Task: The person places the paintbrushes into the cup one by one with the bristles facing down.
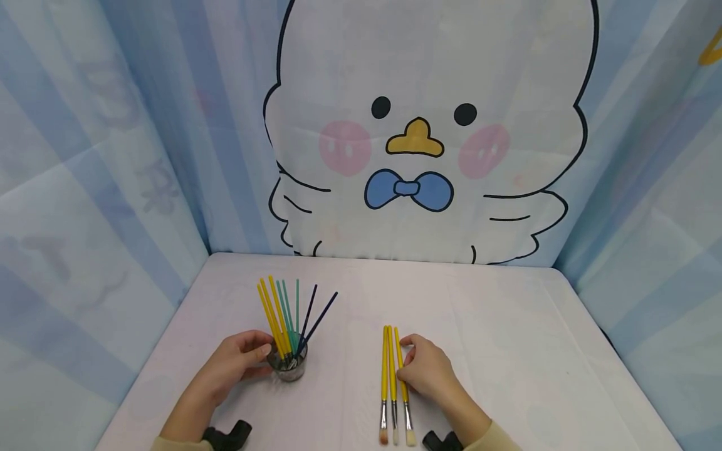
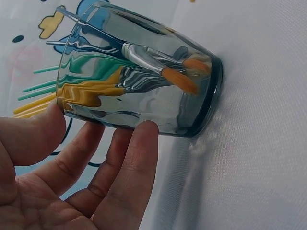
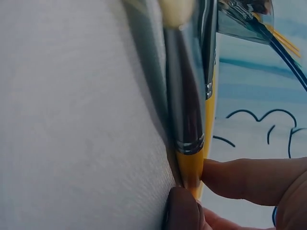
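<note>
The left hand (image 1: 234, 363) curled its thumb and fingers (image 2: 134, 158) round a clear glass (image 1: 289, 363) standing on the table (image 1: 507, 338), left of centre and near the front edge. The right hand (image 1: 430, 371) pinched the rightmost of three yellow brushes (image 1: 392, 376) between thumb and fingertip (image 3: 240, 177), just below its metal ferrule. Those three lay flat and side by side on the table, touching, right of the glass, bristles toward the person. The glass was smooth, tinted grey and round, and held brushes bristles-down: about four yellow handles, about three green (image 1: 289, 313) and two dark blue (image 1: 316, 316), thin straight sticks fanning upward. The table wore a white woven cloth. Behind hung a striped blue curtain (image 1: 113, 156) printed with one white cartoon duck (image 1: 417, 138).
</note>
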{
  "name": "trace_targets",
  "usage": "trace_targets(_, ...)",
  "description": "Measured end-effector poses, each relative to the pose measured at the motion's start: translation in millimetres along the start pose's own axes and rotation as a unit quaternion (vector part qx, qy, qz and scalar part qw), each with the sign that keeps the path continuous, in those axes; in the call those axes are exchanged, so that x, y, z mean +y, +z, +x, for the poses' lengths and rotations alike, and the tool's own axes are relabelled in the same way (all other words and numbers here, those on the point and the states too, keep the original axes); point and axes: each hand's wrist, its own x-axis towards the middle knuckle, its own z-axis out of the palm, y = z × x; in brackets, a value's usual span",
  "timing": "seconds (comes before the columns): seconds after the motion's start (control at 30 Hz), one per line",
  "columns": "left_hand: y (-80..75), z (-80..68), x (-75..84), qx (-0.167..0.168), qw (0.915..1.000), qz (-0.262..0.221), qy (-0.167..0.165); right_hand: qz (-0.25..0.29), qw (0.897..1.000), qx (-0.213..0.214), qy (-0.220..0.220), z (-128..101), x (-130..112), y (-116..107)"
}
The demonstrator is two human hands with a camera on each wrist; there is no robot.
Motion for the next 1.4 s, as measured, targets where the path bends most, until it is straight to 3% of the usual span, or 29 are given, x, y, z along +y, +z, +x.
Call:
trace_targets(0.37,1.6,-0.8,1.2,0.008,1.0,-0.001,-0.004,-0.067,0.997,0.018,-0.022,0.3,-1.9,2.9)
trace_targets(0.6,1.9,-0.9,1.6,0.008,0.9999,-0.003,-0.005,-0.06,0.998,0.009,-0.008,-0.1,-2.7,-1.3)
trace_targets(0.8,0.8,-0.1,0.4,0.004,1.0,-0.006,-0.004,0.028,0.999,-0.02,0.024,1.8,0.1,-5.7)
trace_targets(1.03,-0.3,0.3,0.7,0.003,1.0,-0.005,-0.005,0.157,0.986,-0.05,0.022,0.8,1.3,-7.4)
trace_targets(1.4,0.1,-1.7,1.3,0.002,1.0,-0.008,-0.001,0.247,0.968,-0.053,-0.001,-0.3,-11.1,-6.8)
